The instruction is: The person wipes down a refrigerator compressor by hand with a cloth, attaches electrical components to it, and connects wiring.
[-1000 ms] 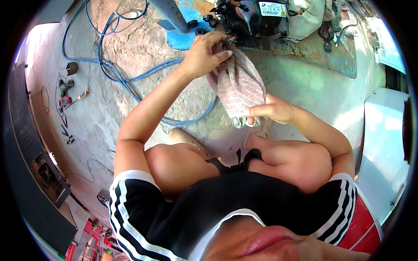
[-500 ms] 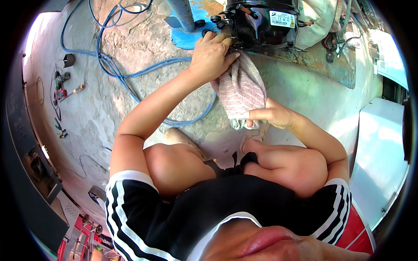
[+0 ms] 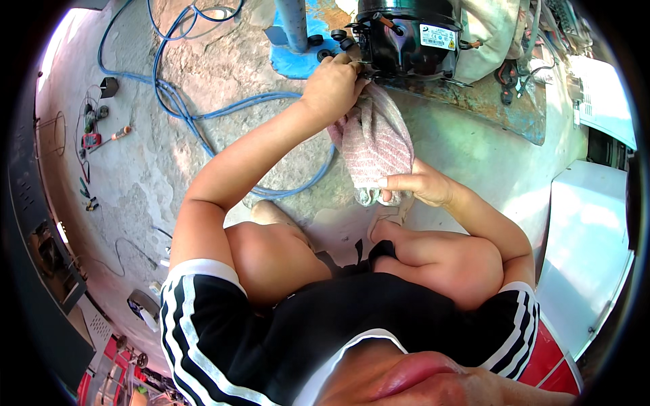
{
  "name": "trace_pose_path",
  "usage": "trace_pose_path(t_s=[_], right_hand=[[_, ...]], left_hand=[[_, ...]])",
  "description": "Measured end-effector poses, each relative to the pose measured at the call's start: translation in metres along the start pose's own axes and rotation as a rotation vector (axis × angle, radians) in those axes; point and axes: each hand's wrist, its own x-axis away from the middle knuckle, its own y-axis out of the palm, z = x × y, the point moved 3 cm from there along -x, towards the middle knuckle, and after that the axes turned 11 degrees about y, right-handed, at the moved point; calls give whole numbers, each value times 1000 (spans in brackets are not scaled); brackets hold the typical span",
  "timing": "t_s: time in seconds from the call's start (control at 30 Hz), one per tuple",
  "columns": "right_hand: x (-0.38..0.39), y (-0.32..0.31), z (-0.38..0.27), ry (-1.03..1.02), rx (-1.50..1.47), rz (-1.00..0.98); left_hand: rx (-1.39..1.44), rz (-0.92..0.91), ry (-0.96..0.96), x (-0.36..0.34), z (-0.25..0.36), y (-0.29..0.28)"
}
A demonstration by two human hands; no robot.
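Person's L hand [image 3: 333, 84] curls at the lower-left edge of a black, rounded metal compressor [image 3: 409, 57], over the upper end of a pink-and-white striped fabric cloth [image 3: 376, 143]; can't tell if its fingers grip. On the person's side of the compressor, the R hand [image 3: 425, 184] pinches the cloth's lower end w/ thumb & fingers. Looped blue flexible hose [image 3: 193, 119] lies left of the compressor.

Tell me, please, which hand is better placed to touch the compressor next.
Probably the left hand: it is close to the black compressor, at the upper end of the striped cloth. The right hand holds its lower end, farther away.
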Motion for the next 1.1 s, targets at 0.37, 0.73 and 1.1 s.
trace_pose_path(t_s=[0.37,0.73,1.1], right_hand=[[8,-6,6,-14,20,-5],[4,0,8,-35,31,12],[1,5,10,-65,83,22]], left_hand=[[479,143,-61,14,1,-20],[550,-131,-104,8,-14,-1],[565,-43,-131,11,-10,-18]])
